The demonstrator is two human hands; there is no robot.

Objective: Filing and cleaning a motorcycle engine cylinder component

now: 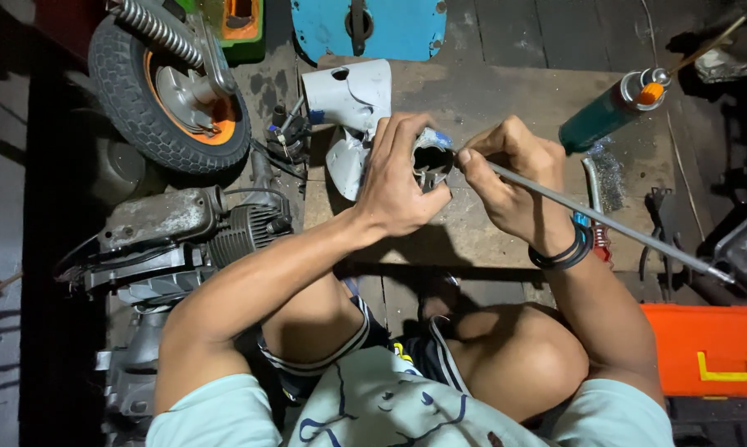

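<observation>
Dark workshop floor surrounds a worn wooden board (489,108) at the middle, where the left hand (398,178) clenches around a small round metal part (431,159). Just right of it, the right hand (510,178) pinches a long grey rod (605,219) whose tip meets that part. Farther right lies a green spray can (609,112); a scooter wheel (167,83) sits far left.

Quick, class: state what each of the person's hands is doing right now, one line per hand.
Left hand: closed around a small round metal part.
Right hand: closed, pinching a long grey rod whose tip meets that part.
</observation>
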